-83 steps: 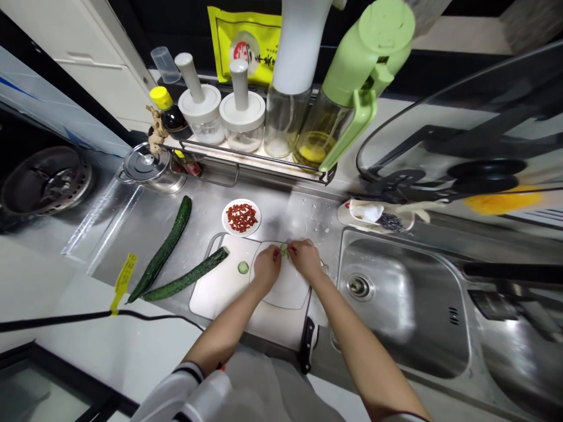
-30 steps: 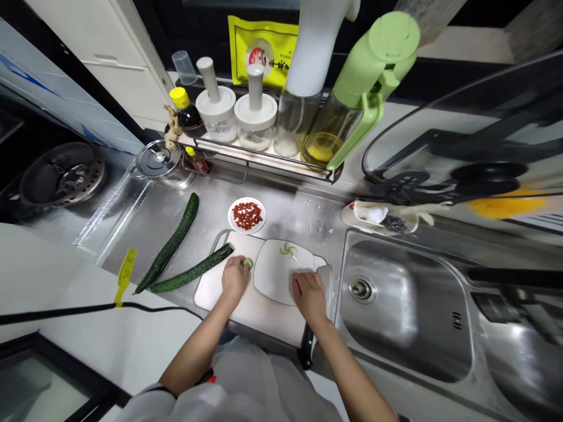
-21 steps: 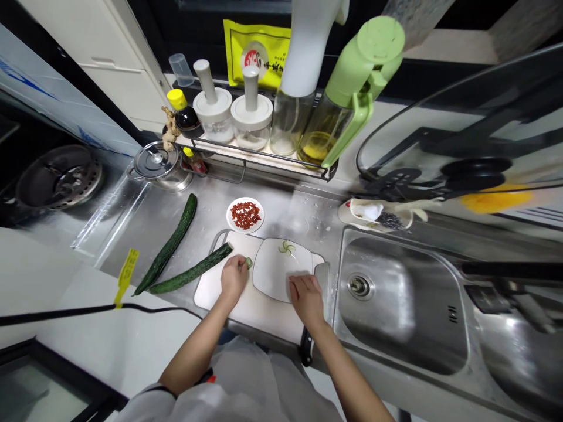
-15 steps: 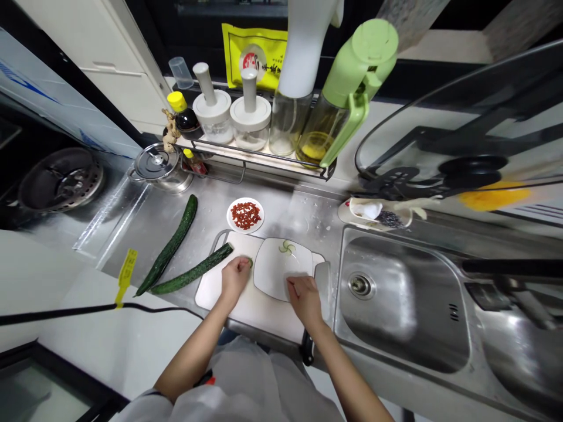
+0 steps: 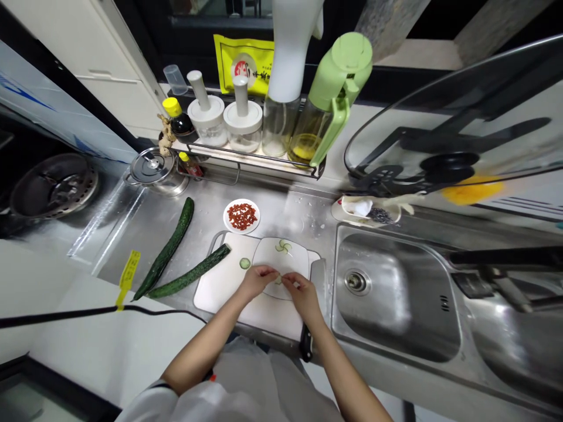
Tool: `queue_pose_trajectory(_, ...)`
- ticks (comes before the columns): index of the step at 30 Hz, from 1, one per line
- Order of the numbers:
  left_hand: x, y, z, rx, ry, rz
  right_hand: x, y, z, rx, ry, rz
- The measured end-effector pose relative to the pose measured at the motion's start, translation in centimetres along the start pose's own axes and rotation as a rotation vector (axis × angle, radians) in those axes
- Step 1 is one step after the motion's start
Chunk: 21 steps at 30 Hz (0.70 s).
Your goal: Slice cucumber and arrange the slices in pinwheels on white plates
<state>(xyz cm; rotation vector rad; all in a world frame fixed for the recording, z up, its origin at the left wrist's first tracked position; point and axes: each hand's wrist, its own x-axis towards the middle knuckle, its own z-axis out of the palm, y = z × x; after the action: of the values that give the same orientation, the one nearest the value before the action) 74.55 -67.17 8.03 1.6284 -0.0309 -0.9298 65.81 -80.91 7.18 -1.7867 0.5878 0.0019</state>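
A thin cucumber slice (image 5: 278, 280) is being held up over the near part of a white plate (image 5: 264, 256), in the middle of the work spot. It is being pinched between the fingertips of the left hand (image 5: 259, 281) at its 9 o'clock side and the right hand (image 5: 302, 295) at its 3 o'clock side; both hands are being kept nearly closed, with nothing else seen in them. How the slice is being bent is too small to be told. By its look, it is likely being felt as very light, soft, wet and a bit slippery, and it could be torn by a hard pull, so a gentle pinch at the rim is being called for. At 12 o'clock from it, a swirl of green slices (image 5: 283, 246) is being shown on the plate. The plate is being held up by a cutting board (image 5: 220, 288), where more cut cucumber (image 5: 245, 264) is lying at 10 o'clock. At 9 o'clock, a cut-ended cucumber (image 5: 193, 274) is resting partly on the board, and past it a longer cucumber (image 5: 170, 249) is lying on the counter (image 5: 206, 205). At 11 o'clock, red bits (image 5: 241, 216) are being held in a small dish (image 5: 226, 218). At 5 o'clock, a black knife handle (image 5: 306, 344) is being seen, and at 3 o'clock, a sink (image 5: 400, 316).
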Motion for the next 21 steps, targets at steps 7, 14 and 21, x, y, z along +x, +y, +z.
queue_pose_trajectory(7, 0.4, 0.2, 0.5, -0.106, -0.071, -0.368, -1.0, -0.2, -1.3, -0.155, -0.012, -0.18)
queue_pose_trajectory(14, 1.3, 0.7, 1.0, -0.186, -0.172, -0.456, -1.2, -1.5, -2.8, -0.248, -0.066, -0.343)
queue_pose_trajectory(21, 1.8, 0.2, 1.0, -0.264, -0.211, -0.459, -1.3, -1.3, -3.1, -0.232, -0.057, -0.296)
